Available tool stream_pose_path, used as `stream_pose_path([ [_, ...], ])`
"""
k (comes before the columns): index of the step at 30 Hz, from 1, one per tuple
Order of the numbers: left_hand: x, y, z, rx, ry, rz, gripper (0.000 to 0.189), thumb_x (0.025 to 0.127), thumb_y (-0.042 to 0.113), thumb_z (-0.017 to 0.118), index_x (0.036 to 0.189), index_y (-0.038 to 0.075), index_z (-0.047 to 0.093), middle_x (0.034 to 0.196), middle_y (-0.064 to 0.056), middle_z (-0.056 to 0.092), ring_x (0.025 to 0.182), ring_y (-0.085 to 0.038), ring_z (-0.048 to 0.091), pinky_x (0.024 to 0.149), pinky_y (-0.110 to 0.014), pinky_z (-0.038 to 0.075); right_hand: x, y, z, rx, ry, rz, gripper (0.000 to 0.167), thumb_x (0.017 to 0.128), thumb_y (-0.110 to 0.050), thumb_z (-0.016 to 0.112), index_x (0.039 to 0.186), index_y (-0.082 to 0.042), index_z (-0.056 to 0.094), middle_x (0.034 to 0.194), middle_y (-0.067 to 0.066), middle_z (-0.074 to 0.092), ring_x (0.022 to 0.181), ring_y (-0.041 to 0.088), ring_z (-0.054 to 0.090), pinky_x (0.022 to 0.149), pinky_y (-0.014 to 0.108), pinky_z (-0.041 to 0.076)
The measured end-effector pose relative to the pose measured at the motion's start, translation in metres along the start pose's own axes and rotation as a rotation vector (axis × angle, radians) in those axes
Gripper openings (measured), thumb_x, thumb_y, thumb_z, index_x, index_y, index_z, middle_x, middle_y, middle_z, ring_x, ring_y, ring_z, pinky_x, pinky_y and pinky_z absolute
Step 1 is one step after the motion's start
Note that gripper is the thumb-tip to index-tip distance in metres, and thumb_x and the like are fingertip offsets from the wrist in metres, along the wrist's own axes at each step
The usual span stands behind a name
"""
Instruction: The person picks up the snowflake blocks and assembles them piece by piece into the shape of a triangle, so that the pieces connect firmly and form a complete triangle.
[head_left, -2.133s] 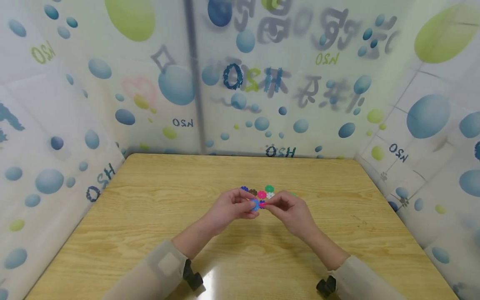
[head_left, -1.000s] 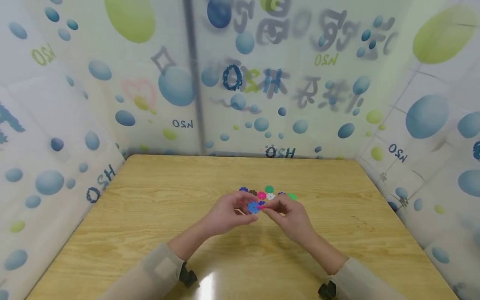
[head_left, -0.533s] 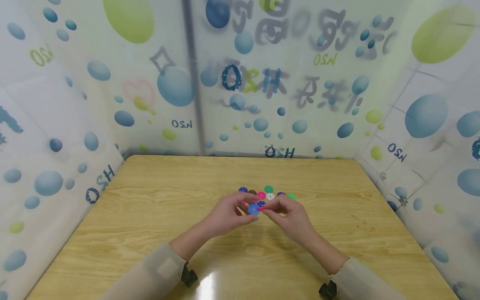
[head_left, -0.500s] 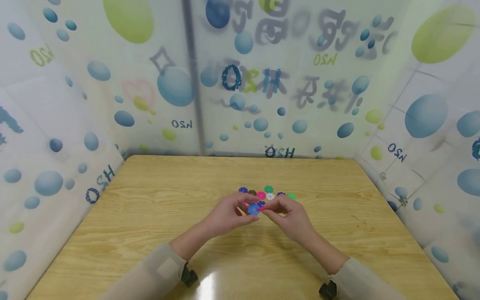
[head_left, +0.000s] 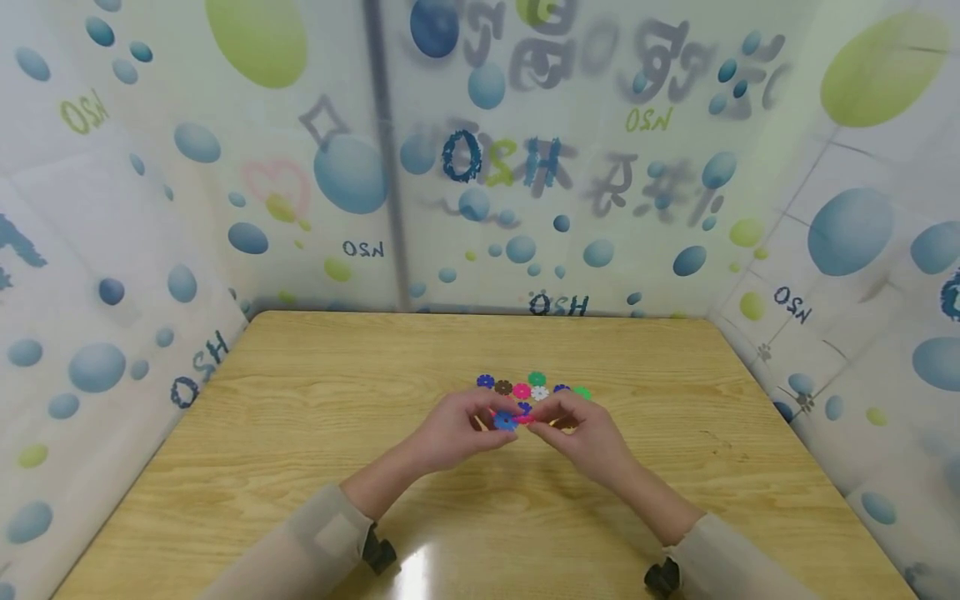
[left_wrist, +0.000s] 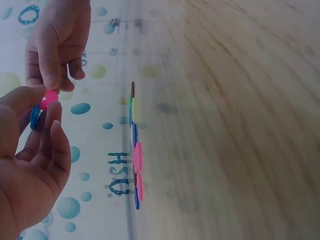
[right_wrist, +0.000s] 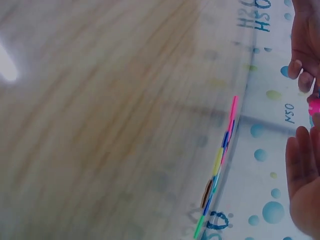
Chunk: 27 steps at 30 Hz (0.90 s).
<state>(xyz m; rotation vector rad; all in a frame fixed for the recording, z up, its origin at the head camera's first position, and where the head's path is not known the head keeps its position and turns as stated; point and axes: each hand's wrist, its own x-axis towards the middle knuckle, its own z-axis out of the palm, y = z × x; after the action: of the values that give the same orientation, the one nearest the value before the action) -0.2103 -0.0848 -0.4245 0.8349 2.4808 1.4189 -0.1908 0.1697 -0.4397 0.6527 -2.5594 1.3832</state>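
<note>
Blue and pink flower-shaped plastic discs meet edge to edge between the hands, just above the table; whether their slots are locked together cannot be told. My left hand (head_left: 453, 429) holds the blue disc (head_left: 505, 422), its thumb below and its fingers curved above. From the other side my right hand (head_left: 588, 429) pinches the pink disc (head_left: 523, 419) between thumb and forefinger. In the left wrist view, the pink disc (left_wrist: 50, 99) is at the fingertips and the blue disc (left_wrist: 35, 116) stands edge-on. The right wrist view catches only part of the pink disc (right_wrist: 314, 107).
Behind the hands, several loose discs lie flat on the wooden table (head_left: 337, 367), among them a brown disc (head_left: 503, 387), a white disc (head_left: 539, 392) and a green disc (head_left: 537, 378). Some are partly hidden by the hands. A printed curtain (head_left: 300, 275) encloses the table's back and sides.
My left thumb has dropped from the blue disc's face to its lower edge, so more blue shows. The blue disc has tilted flatter. My right hand has shifted slightly right.
</note>
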Motion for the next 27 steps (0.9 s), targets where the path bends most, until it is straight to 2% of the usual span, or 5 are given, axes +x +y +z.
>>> stream_pose_path([
  [7, -0.002, -0.004, -0.003, -0.036, 0.011, -0.017, 0.021, 0.1, 0.027, 0.083, 0.121, 0.027, 0.081, 0.11, 0.007, 0.075, 0.09, -0.017, 0.068, 0.069, -0.028, 0.06, 0.003, 0.018, -0.02, -0.071, -0.075, 0.17, 0.014, 0.104, -0.018, 0.078, 0.117, -0.012, 0.076, 0.105, -0.004, 0.077, 0.093, 0.013, 0.07, 0.082, 0.025, 0.06],
  [14, -0.003, -0.009, -0.004, -0.059, 0.022, -0.033, 0.022, 0.101, 0.028, 0.082, 0.123, 0.028, 0.081, 0.114, 0.006, 0.076, 0.088, -0.017, 0.068, 0.066, -0.028, 0.057, 0.009, 0.045, -0.041, -0.118, -0.173, 0.342, 0.013, 0.107, -0.022, 0.073, 0.116, -0.013, 0.078, 0.105, 0.002, 0.073, 0.092, 0.017, 0.063, 0.076, 0.03, 0.054],
  [21, -0.004, -0.011, -0.005, -0.075, 0.022, -0.042, 0.022, 0.101, 0.029, 0.082, 0.123, 0.026, 0.08, 0.117, 0.004, 0.077, 0.088, -0.016, 0.069, 0.066, -0.028, 0.057, 0.012, 0.063, -0.051, -0.098, -0.255, 0.392, 0.016, 0.106, -0.017, 0.074, 0.119, -0.009, 0.075, 0.105, 0.008, 0.072, 0.09, 0.018, 0.063, 0.071, 0.03, 0.053],
  [27, -0.004, -0.014, -0.007, -0.076, 0.018, -0.046, 0.023, 0.102, 0.028, 0.081, 0.125, 0.025, 0.08, 0.12, 0.003, 0.077, 0.089, -0.016, 0.069, 0.066, -0.027, 0.057, 0.019, 0.07, -0.052, -0.073, -0.306, 0.416, 0.022, 0.105, -0.02, 0.076, 0.124, -0.01, 0.073, 0.104, 0.009, 0.071, 0.088, 0.021, 0.061, 0.072, 0.035, 0.052],
])
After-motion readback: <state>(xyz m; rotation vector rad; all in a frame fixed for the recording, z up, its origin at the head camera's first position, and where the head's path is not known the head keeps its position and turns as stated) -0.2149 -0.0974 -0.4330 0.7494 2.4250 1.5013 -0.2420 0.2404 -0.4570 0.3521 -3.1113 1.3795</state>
